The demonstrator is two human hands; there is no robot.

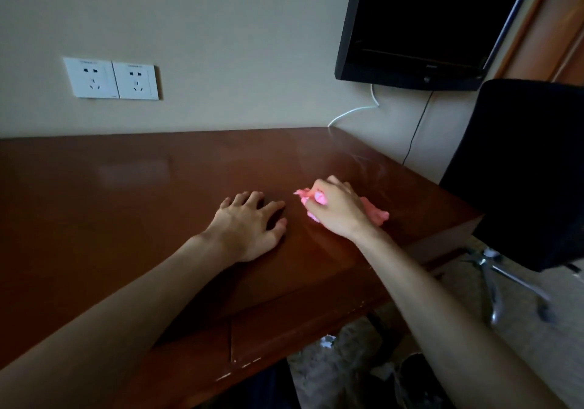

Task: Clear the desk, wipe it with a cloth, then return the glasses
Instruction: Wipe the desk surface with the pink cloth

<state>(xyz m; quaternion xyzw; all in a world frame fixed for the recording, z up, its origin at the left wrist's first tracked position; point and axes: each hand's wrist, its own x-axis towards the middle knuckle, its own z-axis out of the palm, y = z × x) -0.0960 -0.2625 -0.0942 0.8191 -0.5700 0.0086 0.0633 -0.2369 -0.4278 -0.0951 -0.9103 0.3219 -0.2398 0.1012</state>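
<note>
Pink cloth (373, 211): bunched, gripped in the right hand (338, 206), pressed on the desk (126, 193) towards its right edge.
Left hand (249, 225): laid flat on the desk, fingers spread, nothing held.
Progress: desk seems cleared; wiping judged under way.
Left to do: glasses to be returned; none are seen.
Desk surface: glossy brown, possibly streaked far right.

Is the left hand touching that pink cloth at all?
Apart. The head view shows the left hand flat on the desk, with a strip of bare wood between its fingertips and the pink cloth gripped by the right hand.
</note>
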